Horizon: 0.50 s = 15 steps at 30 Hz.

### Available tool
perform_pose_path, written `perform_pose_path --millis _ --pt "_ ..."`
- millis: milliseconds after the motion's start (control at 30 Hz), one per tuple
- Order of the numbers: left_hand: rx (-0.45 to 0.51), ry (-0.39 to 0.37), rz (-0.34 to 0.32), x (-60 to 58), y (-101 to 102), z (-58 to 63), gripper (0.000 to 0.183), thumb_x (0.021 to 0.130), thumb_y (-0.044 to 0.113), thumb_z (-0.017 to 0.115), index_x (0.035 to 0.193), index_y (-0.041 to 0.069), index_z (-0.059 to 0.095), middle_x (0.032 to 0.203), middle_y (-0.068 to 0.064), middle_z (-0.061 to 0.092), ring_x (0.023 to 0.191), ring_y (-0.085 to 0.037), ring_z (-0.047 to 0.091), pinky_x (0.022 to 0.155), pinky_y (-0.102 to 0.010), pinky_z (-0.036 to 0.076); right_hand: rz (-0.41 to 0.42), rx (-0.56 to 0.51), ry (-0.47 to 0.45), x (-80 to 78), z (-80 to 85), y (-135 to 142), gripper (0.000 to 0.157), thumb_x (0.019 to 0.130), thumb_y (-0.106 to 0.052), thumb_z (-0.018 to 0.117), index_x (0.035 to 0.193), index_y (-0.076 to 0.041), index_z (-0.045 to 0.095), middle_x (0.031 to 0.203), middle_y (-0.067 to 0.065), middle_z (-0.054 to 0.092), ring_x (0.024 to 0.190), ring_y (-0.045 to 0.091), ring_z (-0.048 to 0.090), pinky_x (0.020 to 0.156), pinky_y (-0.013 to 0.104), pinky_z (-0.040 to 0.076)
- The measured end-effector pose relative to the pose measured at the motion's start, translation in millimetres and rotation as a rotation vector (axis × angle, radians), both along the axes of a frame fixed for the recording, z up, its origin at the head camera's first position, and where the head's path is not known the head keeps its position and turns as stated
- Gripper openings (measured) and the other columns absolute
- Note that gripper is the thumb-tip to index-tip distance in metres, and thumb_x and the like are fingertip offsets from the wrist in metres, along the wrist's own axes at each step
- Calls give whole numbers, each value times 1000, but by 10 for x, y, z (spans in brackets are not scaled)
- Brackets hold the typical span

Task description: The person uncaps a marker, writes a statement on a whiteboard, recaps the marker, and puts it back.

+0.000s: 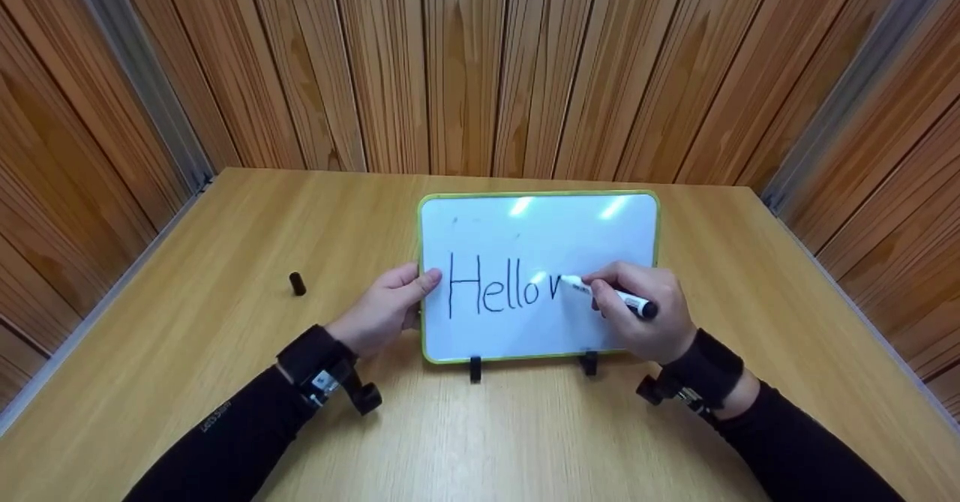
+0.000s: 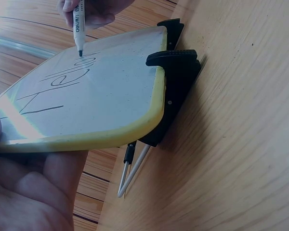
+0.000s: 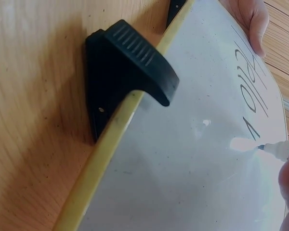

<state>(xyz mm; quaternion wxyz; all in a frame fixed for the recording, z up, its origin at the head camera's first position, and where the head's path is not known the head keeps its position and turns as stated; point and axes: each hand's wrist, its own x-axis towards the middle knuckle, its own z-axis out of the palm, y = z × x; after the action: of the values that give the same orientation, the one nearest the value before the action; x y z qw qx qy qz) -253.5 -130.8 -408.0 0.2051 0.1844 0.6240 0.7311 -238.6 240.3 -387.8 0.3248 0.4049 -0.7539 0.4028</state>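
Observation:
A small whiteboard [image 1: 495,337] with a yellow-green rim leans on a stand, whose black feet [image 3: 130,62] hook over its lower edge. My left hand [image 1: 386,299] grips the board's left edge, thumb on the front and fingers behind. Between the thumb and fingers of my right hand [image 1: 649,307] is a white marker [image 2: 79,29] with a black end. Its dark tip touches the board just after black handwriting [image 1: 491,288] that reads "Hello" and the start of another letter. Part of the marker is hidden by the right fingers.
A black marker cap [image 1: 298,284] lies on the wooden table [image 1: 247,262], left of my left hand. Behind the board, the stand's thin white wire leg [image 2: 135,173] reaches the table. Wood-panelled walls [image 1: 390,67] enclose the table at the back and sides.

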Motion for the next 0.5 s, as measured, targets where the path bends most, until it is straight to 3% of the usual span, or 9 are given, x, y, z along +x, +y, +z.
perform_pose_path --millis 500 --pt "-11 4 11 12 1 9 52 122 30 47 164 0 47 152 -20 67 132 -32 72 105 -48 62 28 20 -11 17 -22 -29 21 90 8 64 78 -6 75 66 -5 69 49 5 47 43 20 32"
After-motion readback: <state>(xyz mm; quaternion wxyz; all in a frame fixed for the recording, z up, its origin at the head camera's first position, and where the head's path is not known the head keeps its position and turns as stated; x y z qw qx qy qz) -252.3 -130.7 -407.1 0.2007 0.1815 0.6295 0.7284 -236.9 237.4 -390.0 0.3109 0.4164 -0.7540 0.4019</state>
